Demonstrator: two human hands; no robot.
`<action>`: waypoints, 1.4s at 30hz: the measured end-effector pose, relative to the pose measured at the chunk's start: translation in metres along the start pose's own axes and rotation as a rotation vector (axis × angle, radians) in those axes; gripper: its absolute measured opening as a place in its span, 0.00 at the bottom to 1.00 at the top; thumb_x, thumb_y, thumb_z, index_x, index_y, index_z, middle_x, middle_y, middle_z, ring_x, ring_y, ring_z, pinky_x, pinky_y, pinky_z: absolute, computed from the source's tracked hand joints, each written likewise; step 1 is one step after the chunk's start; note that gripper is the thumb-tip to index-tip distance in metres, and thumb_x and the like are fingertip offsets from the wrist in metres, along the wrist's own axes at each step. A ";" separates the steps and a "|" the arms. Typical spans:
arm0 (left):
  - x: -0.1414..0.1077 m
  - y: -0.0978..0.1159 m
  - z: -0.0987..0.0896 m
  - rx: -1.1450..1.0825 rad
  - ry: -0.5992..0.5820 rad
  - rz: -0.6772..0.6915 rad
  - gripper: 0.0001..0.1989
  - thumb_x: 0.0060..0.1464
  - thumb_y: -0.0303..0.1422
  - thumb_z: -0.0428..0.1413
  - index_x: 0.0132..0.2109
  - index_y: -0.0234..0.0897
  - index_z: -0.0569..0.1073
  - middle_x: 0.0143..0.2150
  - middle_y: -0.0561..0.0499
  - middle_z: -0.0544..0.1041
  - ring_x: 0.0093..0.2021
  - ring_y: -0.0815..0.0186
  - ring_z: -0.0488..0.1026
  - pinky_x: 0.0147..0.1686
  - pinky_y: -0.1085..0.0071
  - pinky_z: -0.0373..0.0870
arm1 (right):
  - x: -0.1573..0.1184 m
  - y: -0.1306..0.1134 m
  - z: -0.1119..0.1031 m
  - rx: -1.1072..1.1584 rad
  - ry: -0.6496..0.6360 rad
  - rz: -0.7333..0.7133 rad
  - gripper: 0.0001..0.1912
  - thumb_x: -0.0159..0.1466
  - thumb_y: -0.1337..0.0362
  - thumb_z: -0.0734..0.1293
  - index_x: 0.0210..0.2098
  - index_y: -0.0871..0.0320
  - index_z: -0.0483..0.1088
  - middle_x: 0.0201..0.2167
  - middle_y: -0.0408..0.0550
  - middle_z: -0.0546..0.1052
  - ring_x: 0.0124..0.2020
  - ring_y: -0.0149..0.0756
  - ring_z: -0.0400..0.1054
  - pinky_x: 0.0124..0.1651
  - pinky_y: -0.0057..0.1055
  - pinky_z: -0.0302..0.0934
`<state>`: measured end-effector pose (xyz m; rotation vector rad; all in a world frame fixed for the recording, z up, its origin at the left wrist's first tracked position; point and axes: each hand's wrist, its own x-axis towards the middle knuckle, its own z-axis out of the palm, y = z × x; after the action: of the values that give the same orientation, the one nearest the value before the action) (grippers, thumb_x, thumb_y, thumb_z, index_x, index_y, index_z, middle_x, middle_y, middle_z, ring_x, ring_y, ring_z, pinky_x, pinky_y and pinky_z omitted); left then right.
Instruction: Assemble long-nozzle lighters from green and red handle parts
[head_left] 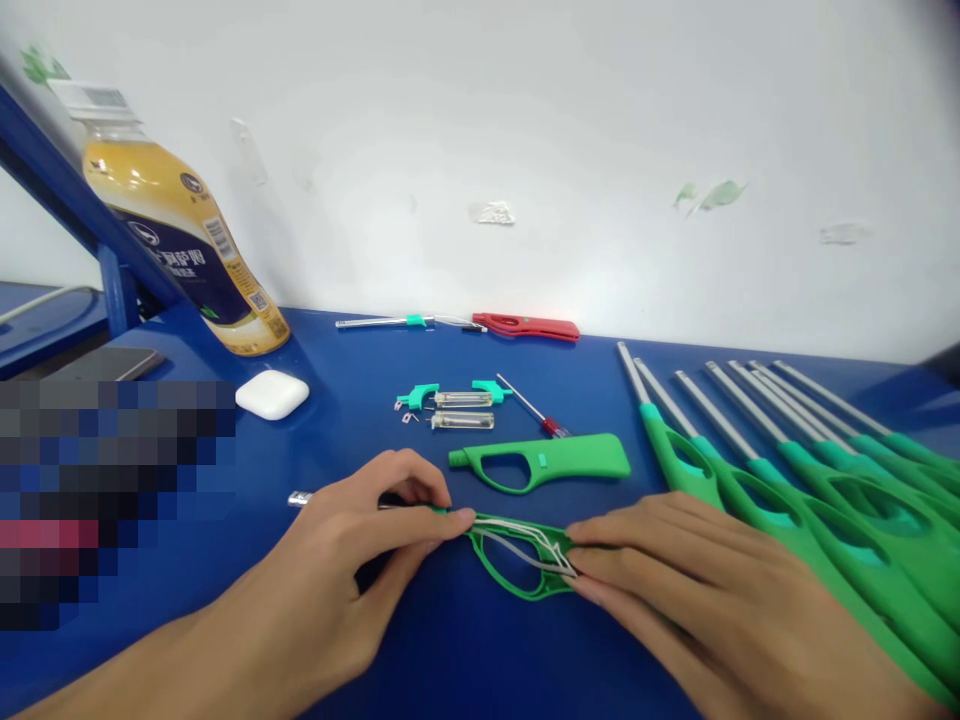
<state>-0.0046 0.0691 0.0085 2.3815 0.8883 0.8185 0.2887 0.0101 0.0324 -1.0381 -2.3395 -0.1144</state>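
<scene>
In front of me lies an opened green gas lighter shell [529,597], its inside facing up, with white and grey wires [536,533] running along it. My left hand [360,560] pinches its neck, where a metal tube [300,498] sticks out to the left. At the handle end, the fingers of my right hand [690,580] press on the shell and the wire ends. What lies under those fingers is hidden. Just beyond is another green shell half [585,458], outer side up. Behind it are clear fuel tanks [463,421], teal triggers [420,395] and a screwdriver [553,427].
Several assembled green lighters [810,480] lie side by side at the right. A red lighter shell [525,326] and a metal tube with wires [382,322] are near the wall. At left stand a drink bottle [187,240], a white case [272,395] and a phone [112,363].
</scene>
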 end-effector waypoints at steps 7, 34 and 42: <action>-0.002 -0.006 0.002 0.074 0.059 0.056 0.23 0.74 0.23 0.49 0.53 0.57 0.84 0.51 0.56 0.76 0.40 0.74 0.77 0.37 0.78 0.69 | 0.001 -0.001 0.001 0.001 -0.001 0.016 0.17 0.82 0.64 0.59 0.43 0.52 0.79 0.40 0.34 0.86 0.39 0.25 0.81 0.50 0.26 0.68; -0.005 0.000 -0.004 0.149 -0.046 -0.047 0.26 0.74 0.25 0.42 0.52 0.49 0.85 0.50 0.51 0.78 0.40 0.71 0.76 0.41 0.76 0.72 | 0.000 0.000 0.000 0.005 -0.015 0.032 0.18 0.82 0.63 0.59 0.42 0.52 0.79 0.40 0.36 0.86 0.41 0.26 0.82 0.50 0.26 0.70; -0.003 -0.004 0.001 0.121 -0.011 -0.024 0.25 0.73 0.25 0.43 0.51 0.47 0.84 0.48 0.51 0.78 0.38 0.72 0.77 0.38 0.77 0.70 | 0.003 -0.001 0.000 0.000 -0.013 0.012 0.19 0.82 0.63 0.58 0.41 0.53 0.79 0.39 0.38 0.86 0.40 0.28 0.83 0.49 0.26 0.70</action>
<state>-0.0071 0.0696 0.0040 2.4715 0.9854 0.7613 0.2865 0.0116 0.0347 -1.0559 -2.3442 -0.1036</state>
